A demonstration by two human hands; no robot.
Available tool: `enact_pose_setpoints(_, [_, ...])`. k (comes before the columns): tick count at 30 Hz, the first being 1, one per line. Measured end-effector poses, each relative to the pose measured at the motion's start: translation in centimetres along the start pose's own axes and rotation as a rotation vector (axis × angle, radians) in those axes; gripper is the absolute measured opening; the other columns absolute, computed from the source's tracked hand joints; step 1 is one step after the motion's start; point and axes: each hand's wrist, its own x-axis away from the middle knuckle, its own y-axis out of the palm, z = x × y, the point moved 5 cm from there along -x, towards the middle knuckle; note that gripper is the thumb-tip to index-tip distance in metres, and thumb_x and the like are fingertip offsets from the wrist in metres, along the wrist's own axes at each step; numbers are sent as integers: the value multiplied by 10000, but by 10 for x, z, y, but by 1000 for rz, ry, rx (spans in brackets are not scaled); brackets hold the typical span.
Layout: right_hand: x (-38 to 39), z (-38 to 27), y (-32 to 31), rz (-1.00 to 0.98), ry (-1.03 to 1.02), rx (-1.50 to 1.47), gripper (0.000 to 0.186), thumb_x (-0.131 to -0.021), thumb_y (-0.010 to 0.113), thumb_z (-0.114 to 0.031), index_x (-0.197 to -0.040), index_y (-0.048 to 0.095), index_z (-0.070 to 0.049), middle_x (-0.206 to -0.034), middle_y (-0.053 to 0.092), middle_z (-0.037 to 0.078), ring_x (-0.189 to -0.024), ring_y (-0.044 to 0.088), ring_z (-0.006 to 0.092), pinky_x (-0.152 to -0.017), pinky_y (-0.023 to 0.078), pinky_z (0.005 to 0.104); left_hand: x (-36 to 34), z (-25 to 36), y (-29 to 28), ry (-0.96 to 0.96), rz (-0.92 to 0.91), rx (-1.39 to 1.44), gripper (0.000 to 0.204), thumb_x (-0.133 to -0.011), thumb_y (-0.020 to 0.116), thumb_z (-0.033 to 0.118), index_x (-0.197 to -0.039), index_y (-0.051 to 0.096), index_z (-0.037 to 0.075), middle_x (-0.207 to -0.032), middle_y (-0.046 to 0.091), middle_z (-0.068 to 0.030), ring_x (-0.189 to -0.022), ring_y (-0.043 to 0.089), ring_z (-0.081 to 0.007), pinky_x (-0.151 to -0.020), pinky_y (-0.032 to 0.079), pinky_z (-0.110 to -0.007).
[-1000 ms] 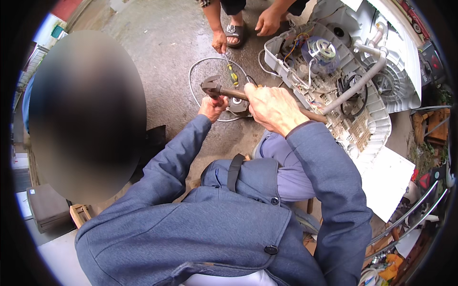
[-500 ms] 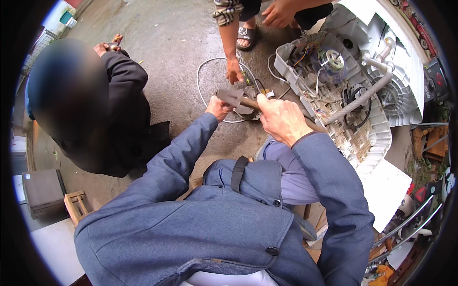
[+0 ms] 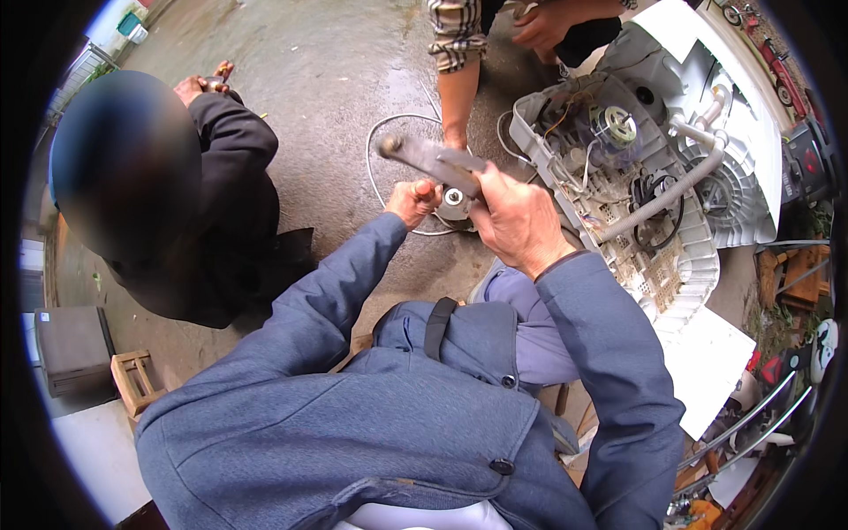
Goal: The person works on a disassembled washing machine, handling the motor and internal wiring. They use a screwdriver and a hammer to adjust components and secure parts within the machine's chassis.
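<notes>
My right hand [image 3: 521, 221] is closed round the handle of a hammer [image 3: 428, 157], whose blurred metal head is raised over the ground. Below the hammer sits a small round motor [image 3: 454, 200] with a shaft in its middle. My left hand [image 3: 413, 201] is at the motor's left side, fingers curled; what they grip, if anything, is hidden. Just beyond the hammer, a co-worker's arm [image 3: 458, 102] reaches down toward the motor, its hand mostly covered by the hammer. A pale cable [image 3: 371, 159] loops on the ground around the motor.
An opened washing machine body [image 3: 654, 212] with a motor, wires and a grey hose lies at the right. A person in dark clothes [image 3: 221, 203] crouches at the left, holding a small object. A white panel [image 3: 707, 362] and assorted scrap lie at the lower right.
The hammer has swung up from low over the motor, uncovering the motor's shaft. My left hand stays close by. The co-worker's arm has shifted right and is now partly behind the hammer.
</notes>
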Motion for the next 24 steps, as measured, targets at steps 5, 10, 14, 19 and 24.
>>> enact_pose_setpoints(5, [7, 26, -8, -151, 158, 182, 221, -869, 613, -136, -1046, 525, -38, -781, 689, 230, -743, 698, 432, -662, 552, 539, 0, 12, 13, -37, -36, -30, 283, -971, 704, 259, -835, 701, 11, -689, 682, -33, -612, 632, -100, -591, 531, -289])
enact_pose_setpoints(10, [-19, -15, -50, 128, -21, -27, 205, -828, 615, -36, -1008, 518, -42, -814, 682, 198, -759, 688, 413, -652, 539, 486, -3, 11, 10, -109, 5, -5, 295, -933, 729, 293, -812, 676, 29, -652, 651, -54, -624, 602, -112, -617, 522, -321])
enact_pose_setpoints(14, [-21, -34, -51, 280, -114, -276, 277, -809, 628, 18, -1078, 598, -40, -882, 721, 191, -793, 720, 382, -681, 577, 402, 0, 1, -3, 46, 27, -146, 312, -924, 732, 329, -806, 655, 51, -617, 585, -76, -605, 515, -130, -608, 483, -352])
enact_pose_setpoints(19, [12, 20, 5, -229, 258, 135, 208, -860, 618, -127, -1025, 531, -35, -794, 686, 244, -752, 682, 462, -701, 548, 550, -3, 10, 13, 84, -31, -301, 207, -917, 720, 237, -889, 723, 32, -722, 695, -72, -684, 625, -136, -687, 529, -338])
enact_pose_setpoints(24, [0, 14, -30, 54, 117, 67, 172, -854, 598, -107, -977, 489, -58, -716, 637, 225, -709, 651, 465, -636, 504, 559, -1, 17, 13, -34, -31, -160, 270, -923, 723, 268, -819, 696, 20, -656, 636, -45, -650, 580, -98, -641, 507, -328])
